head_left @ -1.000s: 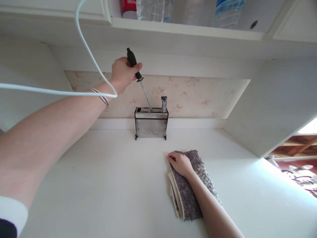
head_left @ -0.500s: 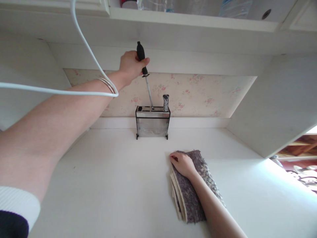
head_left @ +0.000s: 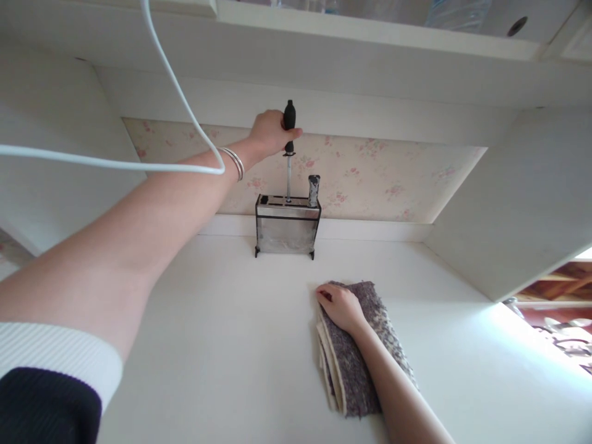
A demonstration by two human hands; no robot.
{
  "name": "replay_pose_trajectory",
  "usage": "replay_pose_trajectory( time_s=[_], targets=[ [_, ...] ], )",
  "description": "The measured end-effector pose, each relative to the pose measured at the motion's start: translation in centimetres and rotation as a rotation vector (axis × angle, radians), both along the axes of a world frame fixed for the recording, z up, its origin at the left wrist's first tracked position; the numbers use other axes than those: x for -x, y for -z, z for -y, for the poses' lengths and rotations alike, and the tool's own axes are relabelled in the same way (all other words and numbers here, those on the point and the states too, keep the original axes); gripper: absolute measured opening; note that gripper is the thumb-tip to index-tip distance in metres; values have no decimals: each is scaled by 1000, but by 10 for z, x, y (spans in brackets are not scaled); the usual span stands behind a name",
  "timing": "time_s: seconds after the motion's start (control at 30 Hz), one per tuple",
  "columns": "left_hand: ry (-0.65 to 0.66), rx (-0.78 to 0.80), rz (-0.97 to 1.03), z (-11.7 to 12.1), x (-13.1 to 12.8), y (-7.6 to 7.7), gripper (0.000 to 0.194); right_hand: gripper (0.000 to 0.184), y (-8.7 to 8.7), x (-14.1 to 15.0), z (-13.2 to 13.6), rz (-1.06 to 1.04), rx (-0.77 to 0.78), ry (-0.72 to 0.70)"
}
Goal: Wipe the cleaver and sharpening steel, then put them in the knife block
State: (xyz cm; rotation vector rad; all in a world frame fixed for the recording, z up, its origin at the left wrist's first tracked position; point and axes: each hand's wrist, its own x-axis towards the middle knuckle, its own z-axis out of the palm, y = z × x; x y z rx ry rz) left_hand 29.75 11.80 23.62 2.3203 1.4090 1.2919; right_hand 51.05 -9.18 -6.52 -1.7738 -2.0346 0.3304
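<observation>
My left hand (head_left: 274, 132) is closed round the black handle of a sharpening steel (head_left: 289, 123). The steel's thin metal rod stands nearly upright, its lower end in a hole in the top of a knife block (head_left: 287, 234). That block has clear sides and a black frame, and it stands by the back wall. Another handle, worn and dark (head_left: 313, 191), sticks up from its right end. On the counter, my right hand (head_left: 341, 304) lies over the upper left corner of a folded brown-grey cloth (head_left: 354, 376), fingers curled at its edge.
A white cable (head_left: 180, 108) loops in front of my left forearm. Low overhead runs a white cabinet (head_left: 370, 37) with clear plastic items inside. White panels flank the counter (head_left: 222, 345), and floral wallpaper (head_left: 370, 172) covers the back.
My left hand has moved right and slightly down in view, bringing the sharpening steel from a leftward tilt to nearly upright. My right hand and the cloth stay put.
</observation>
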Motion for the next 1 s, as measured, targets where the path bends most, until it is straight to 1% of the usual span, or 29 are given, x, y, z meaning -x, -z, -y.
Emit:
replay_pose_trajectory(
  time_s=[0.03, 0.1, 0.23, 0.33, 0.43, 0.5, 0.73, 0.9, 1.0],
  targets=[
    [-23, -2, -31, -2, -1, 7, 37, 22, 0, 0, 0, -2, -2, -2],
    [-69, 0, -120, -7, -3, 25, 39, 22, 1, 0, 0, -6, -5, -3],
    [-66, 28, -220, -16, -2, 65, 42, 22, 0, 0, 1, -6, 4, 3],
    [-92, 44, -289, -23, -3, 85, 43, 23, -1, 0, 0, -3, 10, 7],
    [-107, 50, -333, -28, -5, 94, 44, 23, -1, 0, -1, -8, 6, 8],
    [-94, 62, -334, -30, -6, 98, 42, 22, 0, 0, -1, -11, 3, 9],
    [-32, 118, -278, -31, -3, 108, 35, 21, 1, -1, -1, -16, -8, 5],
    [-16, 157, -302, -25, -1, 114, 35, 21, 2, -1, 0, -19, -14, 0],
    [-16, 127, -239, -16, 1, 120, 41, 22, 3, -1, 0, -12, -23, -1]
  ],
)
